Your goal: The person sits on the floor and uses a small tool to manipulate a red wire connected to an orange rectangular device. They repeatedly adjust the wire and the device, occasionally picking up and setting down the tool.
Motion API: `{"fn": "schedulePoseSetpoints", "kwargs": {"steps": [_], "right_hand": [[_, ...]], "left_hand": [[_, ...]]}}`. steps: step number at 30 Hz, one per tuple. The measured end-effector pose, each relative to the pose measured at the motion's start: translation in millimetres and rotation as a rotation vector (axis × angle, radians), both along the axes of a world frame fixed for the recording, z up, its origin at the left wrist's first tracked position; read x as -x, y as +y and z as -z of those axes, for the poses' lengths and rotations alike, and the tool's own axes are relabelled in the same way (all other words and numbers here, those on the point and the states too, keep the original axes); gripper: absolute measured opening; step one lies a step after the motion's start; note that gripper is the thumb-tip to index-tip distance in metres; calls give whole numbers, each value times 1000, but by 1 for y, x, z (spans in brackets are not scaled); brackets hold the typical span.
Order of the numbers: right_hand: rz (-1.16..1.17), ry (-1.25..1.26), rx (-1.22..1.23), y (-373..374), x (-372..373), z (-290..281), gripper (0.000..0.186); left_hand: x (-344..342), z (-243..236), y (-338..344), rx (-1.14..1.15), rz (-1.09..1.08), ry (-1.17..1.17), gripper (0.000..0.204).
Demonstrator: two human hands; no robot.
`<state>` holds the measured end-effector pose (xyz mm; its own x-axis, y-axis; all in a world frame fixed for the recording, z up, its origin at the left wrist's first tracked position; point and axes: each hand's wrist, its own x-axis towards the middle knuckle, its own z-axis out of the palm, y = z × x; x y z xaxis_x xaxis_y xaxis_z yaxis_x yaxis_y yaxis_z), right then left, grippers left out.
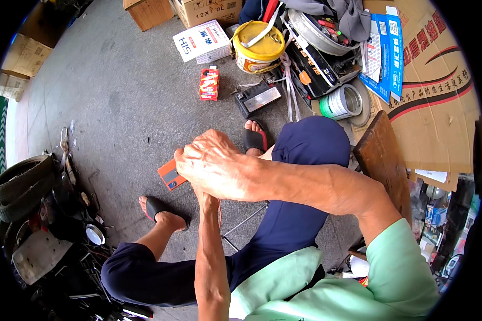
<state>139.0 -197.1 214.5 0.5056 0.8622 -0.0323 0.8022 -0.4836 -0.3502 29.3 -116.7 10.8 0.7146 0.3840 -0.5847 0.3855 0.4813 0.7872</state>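
My right hand (211, 166) is in front of me above the floor, its fingers curled closed. Underneath it is my left hand (204, 199), with only its wrist and lower part showing; its fingers are hidden. An orange flat device (171, 175) with a grey panel sticks out to the left from between the hands. Which hand grips it cannot be seen. A thin red wire (220, 213) hangs beside my left wrist. On the floor beyond my hands lies a black battery (258, 99), and near it stands a small red box (209, 84).
A yellow bucket (258, 43), a white carton (202, 41) and an open tin (341, 101) stand ahead. Large cardboard (439, 107) leans at the right beside a wooden board (383, 155). Tyres (24, 182) and dark parts lie at the left. My knees flank the hands.
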Motion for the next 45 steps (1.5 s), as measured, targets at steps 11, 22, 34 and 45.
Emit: {"fn": "schedulePoseSetpoints", "kwargs": {"steps": [11,22,34,45], "right_hand": [[-36,29,23,5,0,7,16],[-36,-68,-127,-11,2,21,15],[-18,-112,-131,-9,9,20,16],[-2,-40,-13,-6,7,9,16]], "left_hand": [[35,16,-3,-232,210,164,39],[95,-26,47,-410,728,303,25],[125,-122,96,-154,206,114,16],[106,-64,64,79,-388,-10,20]]}}
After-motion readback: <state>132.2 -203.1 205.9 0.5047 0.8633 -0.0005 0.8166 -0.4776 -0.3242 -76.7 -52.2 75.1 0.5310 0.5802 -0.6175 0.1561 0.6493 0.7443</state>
